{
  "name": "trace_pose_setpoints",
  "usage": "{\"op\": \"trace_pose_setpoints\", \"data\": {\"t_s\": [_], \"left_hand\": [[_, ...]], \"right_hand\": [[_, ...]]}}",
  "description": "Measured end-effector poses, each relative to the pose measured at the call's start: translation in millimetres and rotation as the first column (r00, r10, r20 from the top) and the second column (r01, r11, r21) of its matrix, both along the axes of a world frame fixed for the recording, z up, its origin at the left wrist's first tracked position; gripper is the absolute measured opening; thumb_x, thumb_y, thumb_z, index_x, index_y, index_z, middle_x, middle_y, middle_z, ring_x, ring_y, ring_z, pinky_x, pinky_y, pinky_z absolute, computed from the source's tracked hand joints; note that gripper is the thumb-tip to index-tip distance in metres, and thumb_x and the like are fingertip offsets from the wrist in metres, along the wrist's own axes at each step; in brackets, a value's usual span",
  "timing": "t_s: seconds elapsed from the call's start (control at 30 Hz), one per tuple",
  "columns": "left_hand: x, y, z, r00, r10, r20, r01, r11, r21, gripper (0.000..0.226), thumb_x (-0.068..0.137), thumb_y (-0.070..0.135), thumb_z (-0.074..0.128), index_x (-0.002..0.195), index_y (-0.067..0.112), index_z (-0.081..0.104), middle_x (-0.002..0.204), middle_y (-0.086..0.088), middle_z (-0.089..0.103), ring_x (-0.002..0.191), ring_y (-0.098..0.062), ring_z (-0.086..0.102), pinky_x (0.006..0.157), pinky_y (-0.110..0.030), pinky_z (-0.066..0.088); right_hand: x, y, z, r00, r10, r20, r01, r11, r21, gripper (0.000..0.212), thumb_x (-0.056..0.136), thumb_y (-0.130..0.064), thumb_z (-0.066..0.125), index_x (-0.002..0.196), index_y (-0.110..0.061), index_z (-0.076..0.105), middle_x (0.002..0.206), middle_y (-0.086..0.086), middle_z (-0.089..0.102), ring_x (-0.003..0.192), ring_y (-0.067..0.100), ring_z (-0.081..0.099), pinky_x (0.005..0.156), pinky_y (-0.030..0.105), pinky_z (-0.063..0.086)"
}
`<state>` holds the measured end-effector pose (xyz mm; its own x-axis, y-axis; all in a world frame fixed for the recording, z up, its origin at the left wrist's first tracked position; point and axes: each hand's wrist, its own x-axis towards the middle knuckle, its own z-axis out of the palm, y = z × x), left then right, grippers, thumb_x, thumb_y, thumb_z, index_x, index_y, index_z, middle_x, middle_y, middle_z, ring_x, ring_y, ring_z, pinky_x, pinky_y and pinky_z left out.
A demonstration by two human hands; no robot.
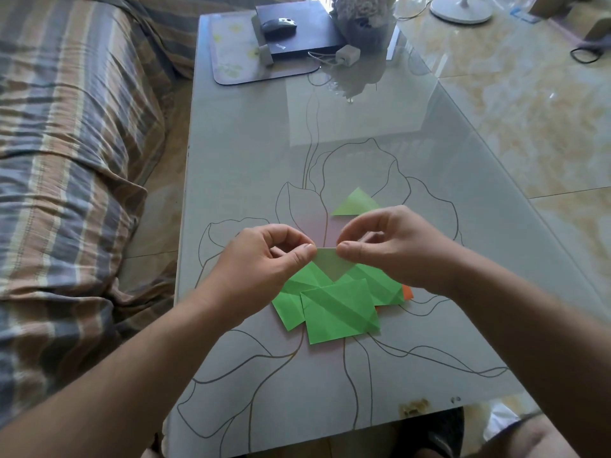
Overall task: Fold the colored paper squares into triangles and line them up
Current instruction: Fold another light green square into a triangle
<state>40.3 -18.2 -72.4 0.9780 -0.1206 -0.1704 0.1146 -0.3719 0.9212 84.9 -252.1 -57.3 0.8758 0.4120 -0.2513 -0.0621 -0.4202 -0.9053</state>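
Clearly a fold is in hand: the left hand (264,256) and right hand (383,246) hold a folded green triangle (331,263) between them, each pinching one end of its long top edge with thumb and forefinger, point hanging down, raised above the glass table (251,153). The next move, I judge, calls for sharpening the crease, then laying it beside the finished pale green triangle (356,203) lying just beyond the right hand. Directly beneath both hands lies a loose pile of green squares (337,312), with an orange sheet (407,292) peeking out under the right wrist. Nothing blocks that spot; a laptop (297,28) and mouse (277,26) sit far beyond.
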Motion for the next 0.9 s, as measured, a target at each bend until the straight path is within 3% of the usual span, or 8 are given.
{"op": "trace_pose_setpoints", "data": {"t_s": [0.1, 0.23, 0.33, 0.4, 0.53, 0.63, 0.8, 0.9], "left_hand": [[-0.5, -1.8, 0.4, 0.999, 0.024, -0.032, -0.025, 1.000, -0.019, 0.009, 0.092, 0.038, 0.076, 0.093, 0.029, 0.078, 0.088, -0.021, 0.069, 0.074, -0.023, 0.061, 0.076, -0.051, 0.058], [-0.5, -1.0, 0.7, 0.999, 0.005, -0.050, -0.008, 0.999, -0.049, 0.012, 0.089, 0.038, 0.077, 0.091, 0.026, 0.078, 0.087, -0.025, 0.067, 0.071, -0.021, 0.056, 0.068, -0.039, 0.049], [-1.3, -1.2, 1.7, 0.998, -0.040, -0.041, 0.041, 0.999, 0.009, 0.005, 0.090, 0.031, 0.076, 0.089, 0.026, 0.077, 0.080, -0.016, 0.070, 0.066, -0.016, 0.058, 0.065, -0.036, 0.050], [-2.0, -3.0, 1.8, 0.998, -0.056, -0.041, 0.057, 0.998, 0.012, 0.004, 0.091, 0.026, 0.077, 0.087, 0.024, 0.077, 0.079, -0.013, 0.072, 0.065, -0.015, 0.060, 0.066, -0.043, 0.056], [-2.4, -4.2, 0.6, 0.997, -0.077, -0.017, 0.077, 0.997, 0.007, 0.008, 0.088, 0.032, 0.075, 0.087, 0.025, 0.076, 0.079, -0.016, 0.071, 0.062, -0.017, 0.058, 0.063, -0.041, 0.052], [-3.6, -4.4, 2.3, 0.996, -0.083, 0.019, 0.082, 0.996, 0.037, 0.012, 0.086, 0.038, 0.072, 0.086, 0.026, 0.076, 0.076, -0.008, 0.072, 0.063, -0.024, 0.064, 0.063, -0.044, 0.057], [-2.0, -5.4, -1.5, 0.991, -0.105, 0.084, 0.095, 0.990, 0.106, 0.008, 0.089, 0.034, 0.071, 0.083, 0.029, 0.072, 0.067, 0.006, 0.065, 0.052, -0.008, 0.051, 0.052, -0.027, 0.042], [-1.4, -4.2, -0.2, 0.992, -0.097, 0.083, 0.089, 0.991, 0.096, 0.008, 0.089, 0.038, 0.073, 0.084, 0.031, 0.073, 0.069, 0.008, 0.066, 0.055, -0.009, 0.054, 0.054, -0.027, 0.045]], "right_hand": [[0.4, 1.0, -3.1, 0.999, -0.045, 0.009, 0.045, 0.999, -0.008, 0.011, 0.089, -0.024, 0.080, 0.080, -0.018, 0.079, 0.062, -0.005, 0.058, 0.052, 0.009, 0.040, 0.046, 0.021, 0.032], [-1.7, 3.3, -4.6, 1.000, -0.023, -0.017, 0.023, 0.999, -0.023, 0.014, 0.092, -0.025, 0.078, 0.081, -0.016, 0.076, 0.062, -0.003, 0.052, 0.053, 0.013, 0.037, 0.045, 0.024, 0.029], [-4.7, 7.7, -7.8, 0.999, 0.029, -0.015, -0.030, 0.999, -0.042, 0.014, 0.092, -0.025, 0.077, 0.080, -0.018, 0.075, 0.063, -0.002, 0.054, 0.055, 0.015, 0.040, 0.048, 0.026, 0.032], [-6.2, 11.3, -9.5, 0.999, 0.053, 0.000, -0.053, 0.997, -0.053, 0.014, 0.093, -0.027, 0.077, 0.081, -0.021, 0.075, 0.064, -0.002, 0.057, 0.056, 0.016, 0.043, 0.051, 0.030, 0.034], [-7.4, 13.6, -10.7, 0.993, 0.084, 0.087, -0.078, 0.995, -0.068, 0.012, 0.092, -0.029, 0.077, 0.081, -0.025, 0.074, 0.070, -0.001, 0.068, 0.062, 0.018, 0.054, 0.060, 0.039, 0.048], [-7.6, 13.5, -10.7, 0.981, 0.102, 0.164, -0.084, 0.990, -0.111, 0.012, 0.091, -0.029, 0.076, 0.079, -0.027, 0.074, 0.079, -0.003, 0.073, 0.075, 0.021, 0.068, 0.075, 0.046, 0.058], [-8.8, 15.5, -12.9, 0.965, 0.140, 0.220, -0.110, 0.984, -0.143, 0.010, 0.089, -0.038, 0.074, 0.080, -0.034, 0.072, 0.081, -0.011, 0.073, 0.080, 0.011, 0.069, 0.080, 0.044, 0.059], [-9.5, 15.8, -11.1, 0.949, 0.125, 0.289, -0.083, 0.985, -0.151, 0.013, 0.083, -0.048, 0.067, 0.079, -0.036, 0.071, 0.082, -0.013, 0.072, 0.082, 0.011, 0.069, 0.079, 0.043, 0.059]]}}
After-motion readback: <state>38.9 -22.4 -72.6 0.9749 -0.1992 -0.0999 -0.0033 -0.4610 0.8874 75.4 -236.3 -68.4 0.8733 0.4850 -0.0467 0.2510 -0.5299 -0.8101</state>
